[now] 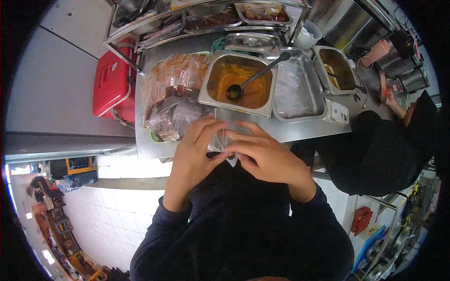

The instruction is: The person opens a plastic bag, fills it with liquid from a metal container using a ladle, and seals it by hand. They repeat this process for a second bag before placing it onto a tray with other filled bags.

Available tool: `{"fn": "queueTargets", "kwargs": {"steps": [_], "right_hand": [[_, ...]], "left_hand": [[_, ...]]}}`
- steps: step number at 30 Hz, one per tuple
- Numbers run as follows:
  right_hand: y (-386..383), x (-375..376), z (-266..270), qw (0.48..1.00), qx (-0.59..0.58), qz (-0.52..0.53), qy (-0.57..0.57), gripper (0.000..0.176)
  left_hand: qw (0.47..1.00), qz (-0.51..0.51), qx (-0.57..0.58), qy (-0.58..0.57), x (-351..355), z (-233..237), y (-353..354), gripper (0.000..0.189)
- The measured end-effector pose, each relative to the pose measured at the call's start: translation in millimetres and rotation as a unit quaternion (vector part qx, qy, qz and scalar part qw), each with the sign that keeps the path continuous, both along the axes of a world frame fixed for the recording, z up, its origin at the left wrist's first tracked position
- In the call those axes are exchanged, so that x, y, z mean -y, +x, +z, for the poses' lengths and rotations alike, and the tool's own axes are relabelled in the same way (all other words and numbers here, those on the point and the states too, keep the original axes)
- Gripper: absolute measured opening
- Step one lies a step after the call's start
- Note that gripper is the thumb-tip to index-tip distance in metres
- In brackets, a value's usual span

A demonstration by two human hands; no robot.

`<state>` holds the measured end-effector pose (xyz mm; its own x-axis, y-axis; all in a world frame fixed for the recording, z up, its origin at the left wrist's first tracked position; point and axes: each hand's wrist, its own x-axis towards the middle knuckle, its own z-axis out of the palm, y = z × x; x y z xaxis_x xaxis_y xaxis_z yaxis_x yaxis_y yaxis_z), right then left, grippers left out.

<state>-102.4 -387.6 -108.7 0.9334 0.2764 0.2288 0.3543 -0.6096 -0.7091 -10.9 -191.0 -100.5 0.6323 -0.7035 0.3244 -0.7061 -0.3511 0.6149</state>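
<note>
Close to my body, at the counter's front edge, my left hand (199,157) and my right hand (265,152) hold a small clear plastic bag (218,140) between their fingertips. Both hands have their fingers bent around it. Beyond them a steel container (204,99) holds orange-brown sauce (255,93) with a black ladle (262,71) resting in it. Left of it lies a pile of filled clear bags (176,79), some orange and some dark. A steel tray (318,110) with empty-looking plastic bags (289,89) stands to the right.
A second steel container (351,70) with a utensil stands at the right, near a white box (337,112). A red cooler (111,79) is left of the counter (147,147). A metal shelf (211,33) holds trays above. At the right is another person (379,154) in dark clothes.
</note>
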Motion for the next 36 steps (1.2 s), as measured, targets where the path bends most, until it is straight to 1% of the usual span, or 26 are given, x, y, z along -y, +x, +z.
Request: {"fn": "queueTargets", "kwargs": {"steps": [1, 2, 5, 8, 10, 11, 12, 13, 14, 15, 16, 17, 20, 21, 24, 25, 27, 28, 30, 31, 33, 34, 36], "right_hand": [[1, -1, 3, 1.0, -0.009, 0.009, -0.007, 0.023], [2, -1, 6, 1.0, -0.018, 0.019, -0.015, 0.023], [4, 1, 9, 0.999, -0.029, 0.013, -0.01, 0.031], [4, -2, 2, 0.999, 0.012, -0.009, -0.038, 0.028], [9, 3, 6, 0.995, 0.018, -0.036, 0.09, 0.024], [12, 8, 8, 0.987, 0.022, -0.05, 0.153, 0.022], [17, 21, 5, 0.973, 0.104, -0.117, 0.168, 0.025], [24, 32, 5, 0.945, 0.136, -0.219, 0.202, 0.028], [32, 44, 5, 0.903, 0.166, -0.315, 0.239, 0.032], [41, 54, 8, 0.837, 0.144, -0.44, 0.291, 0.035], [55, 77, -8, 0.831, 0.152, -0.471, 0.254, 0.04], [71, 99, -27, 0.823, 0.161, -0.5, 0.216, 0.046], [99, 119, -38, 0.823, -0.057, -0.492, 0.277, 0.053], [104, 120, -45, 0.831, -0.067, -0.463, 0.3, 0.043], [109, 108, -43, 0.882, 0.02, -0.369, 0.292, 0.029], [107, 105, -44, 0.895, 0.049, -0.321, 0.305, 0.016], [90, 92, -30, 0.923, -0.001, -0.298, 0.244, 0.017], [80, 85, -20, 0.933, -0.025, -0.288, 0.212, 0.018], [59, 71, 2, 0.955, 0.032, -0.26, 0.142, 0.018], [50, 67, 7, 0.962, 0.059, -0.246, 0.106, 0.018], [35, 64, 7, 0.948, 0.118, -0.284, 0.085, 0.018], [29, 65, 6, 0.939, 0.148, -0.301, 0.073, 0.018], [20, 69, -5, 0.938, 0.166, -0.299, 0.061, 0.017]], "left_hand": [[1.0, -0.008, 0.013, 0.005, -1, -3, 2, 0.056], [1.0, -0.014, -0.008, 0.0, -2, -4, 2, 0.055], [0.998, -0.021, -0.054, -0.016, -4, -7, 4, 0.052], [0.996, -0.006, -0.082, -0.024, -7, -14, 4, 0.047], [0.994, -0.002, -0.105, -0.017, -15, -29, 8, 0.041], [0.971, 0.015, -0.226, -0.07, -19, -36, 10, 0.037], [0.931, 0.032, -0.343, -0.124, -22, -43, 12, 0.032], [0.873, 0.048, -0.453, -0.176, -23, -50, 13, 0.028], [0.836, 0.065, -0.477, -0.263, -20, -55, 13, 0.024], [0.792, 0.081, -0.497, -0.346, -14, -60, 14, 0.021], [0.74, 0.094, -0.511, -0.427, -9, -64, 15, 0.018], [0.703, 0.098, -0.536, -0.456, -8, -68, 15, 0.018], [0.667, 0.119, -0.552, -0.486, 11, -66, 13, 0.03], [0.664, 0.118, -0.562, -0.479, 16, -67, 15, 0.032], [0.664, 0.077, -0.569, -0.479, 30, -86, 31, 0.029], [0.659, 0.079, -0.575, -0.479, 35, -84, 36, 0.029], [0.649, 0.081, -0.587, -0.477, 46, -81, 44, 0.029], [0.654, 0.085, -0.588, -0.468, 48, -80, 46, 0.029], [0.665, 0.093, -0.591, -0.447, 47, -80, 52, 0.031], [0.652, 0.08, -0.605, -0.451, 46, -77, 54, 0.031], [0.622, 0.059, -0.632, -0.459, 41, -70, 56, 0.031], [0.619, 0.047, -0.637, -0.457, 37, -70, 55, 0.03], [0.612, 0.025, -0.647, -0.454, 24, -71, 51, 0.028]]}}
